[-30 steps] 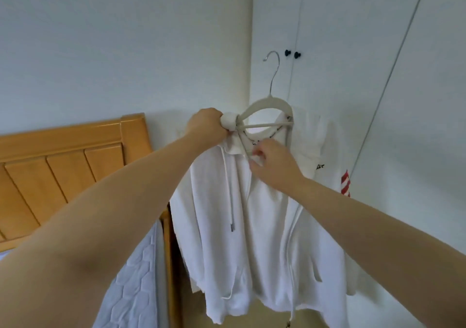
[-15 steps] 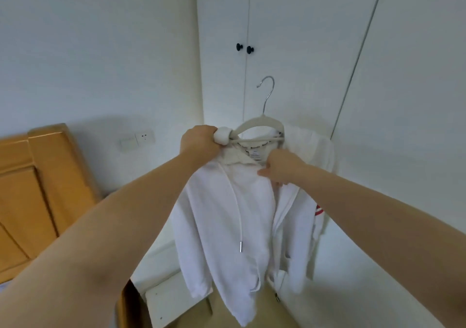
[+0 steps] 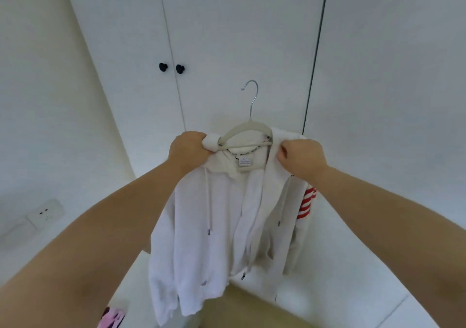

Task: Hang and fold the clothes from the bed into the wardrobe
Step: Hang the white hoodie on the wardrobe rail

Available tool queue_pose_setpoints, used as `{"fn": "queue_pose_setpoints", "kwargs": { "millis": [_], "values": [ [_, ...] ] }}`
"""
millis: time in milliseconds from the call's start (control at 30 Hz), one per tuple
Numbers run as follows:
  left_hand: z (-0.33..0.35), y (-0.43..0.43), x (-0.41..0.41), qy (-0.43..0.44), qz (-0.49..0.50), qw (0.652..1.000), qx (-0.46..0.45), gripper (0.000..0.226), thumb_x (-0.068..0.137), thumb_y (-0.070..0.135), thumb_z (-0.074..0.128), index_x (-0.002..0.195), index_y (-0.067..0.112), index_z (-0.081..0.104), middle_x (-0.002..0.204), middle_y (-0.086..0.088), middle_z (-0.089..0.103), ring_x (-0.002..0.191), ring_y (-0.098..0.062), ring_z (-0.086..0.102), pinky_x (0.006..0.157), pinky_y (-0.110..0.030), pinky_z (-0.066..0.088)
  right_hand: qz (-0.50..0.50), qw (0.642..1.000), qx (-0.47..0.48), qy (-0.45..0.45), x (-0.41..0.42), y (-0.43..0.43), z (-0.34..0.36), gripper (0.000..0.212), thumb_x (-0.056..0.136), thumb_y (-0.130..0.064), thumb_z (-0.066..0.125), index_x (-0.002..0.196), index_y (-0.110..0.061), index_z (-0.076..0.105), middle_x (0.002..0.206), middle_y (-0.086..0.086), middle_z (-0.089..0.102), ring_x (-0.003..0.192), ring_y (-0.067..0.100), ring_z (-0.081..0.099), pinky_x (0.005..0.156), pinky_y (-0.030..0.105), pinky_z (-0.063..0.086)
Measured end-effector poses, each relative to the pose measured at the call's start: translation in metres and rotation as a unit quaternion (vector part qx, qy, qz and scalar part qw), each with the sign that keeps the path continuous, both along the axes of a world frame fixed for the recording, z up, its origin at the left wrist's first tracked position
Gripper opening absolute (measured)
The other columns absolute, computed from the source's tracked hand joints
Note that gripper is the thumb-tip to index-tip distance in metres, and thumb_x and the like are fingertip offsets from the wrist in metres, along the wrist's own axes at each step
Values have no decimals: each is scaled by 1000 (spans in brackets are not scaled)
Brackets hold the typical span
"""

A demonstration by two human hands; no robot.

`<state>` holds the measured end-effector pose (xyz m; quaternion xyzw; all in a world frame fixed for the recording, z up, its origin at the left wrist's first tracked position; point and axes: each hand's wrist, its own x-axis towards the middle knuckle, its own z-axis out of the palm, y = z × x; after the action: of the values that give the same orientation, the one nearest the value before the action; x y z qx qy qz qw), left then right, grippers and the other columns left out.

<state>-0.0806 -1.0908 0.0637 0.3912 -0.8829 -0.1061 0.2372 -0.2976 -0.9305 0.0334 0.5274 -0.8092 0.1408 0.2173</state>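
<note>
Fingers of the left hand clench the hoodie over the hanger end, the right hand pinches its other shoulder; the wardrobe doors are closed, so freeing either risks fabric slipping off

Your bare arms stretch forward side by side, left grip fisted and right grip curled knuckles-up, each clamped on a shoulder of the hoodie.
</note>
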Motion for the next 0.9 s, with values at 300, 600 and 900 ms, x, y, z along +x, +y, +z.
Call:
{"fn": "queue_pose_setpoints", "kwargs": {
  "millis": [300, 600, 900],
  "values": [
    [-2, 3, -97, 1, -115, 993, -31, 13, 82, 23, 61, 90, 19, 71, 88, -3, 69, 84, -29, 63, 65, -30, 44, -223, 971, -64, -55, -52, 68, 20, 23, 93, -23, 43, 96, -3, 54, 97, 11, 51, 88, 28, 51, 65, 33, 41],
    [10, 41, -179, 39, -194, 980, 1, 14, 83, 23, 62, 94, 18, 71, 94, -6, 69, 89, -31, 63, 64, -28, 36, -333, 933, -63, -123, -86, 124, 46, 32, 99, -22, 38, 120, 0, 48, 119, 17, 49, 113, 32, 44, 81, 39, 40],
    [26, 89, -240, 54, -215, 974, -37, 16, 87, 20, 56, 97, 15, 68, 103, -11, 68, 97, -35, 62, 69, -29, 37, -436, 898, -57, -1, -125, 171, 84, 37, 82, -4, 46, 119, -2, 47, 125, 14, 42, 112, 31, 41, 89, 37, 39]
  ]
}}
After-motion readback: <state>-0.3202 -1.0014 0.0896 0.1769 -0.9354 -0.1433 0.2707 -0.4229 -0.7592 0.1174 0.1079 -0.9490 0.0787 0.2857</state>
